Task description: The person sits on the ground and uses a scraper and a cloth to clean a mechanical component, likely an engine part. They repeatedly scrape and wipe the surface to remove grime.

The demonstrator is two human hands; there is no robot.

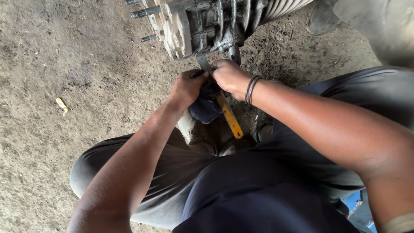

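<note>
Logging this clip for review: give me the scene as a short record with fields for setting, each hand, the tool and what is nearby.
Setting: dirt ground, person crouching
Left hand: grip closed on a dark blue cloth
Right hand: grip closed on a hacksaw blade, yellow with a grey tip
Blade: passes between both hands, tip towards a greasy engine block
Wrist: dark bands on right wrist
Nearby: yellow scrap on the dirt

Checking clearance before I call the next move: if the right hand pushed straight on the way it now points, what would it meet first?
The right hand, gripping the yellow blade, points up the frame at the grimy engine block. That likely comes first, near its lower edge, though depth is unclear.
</note>
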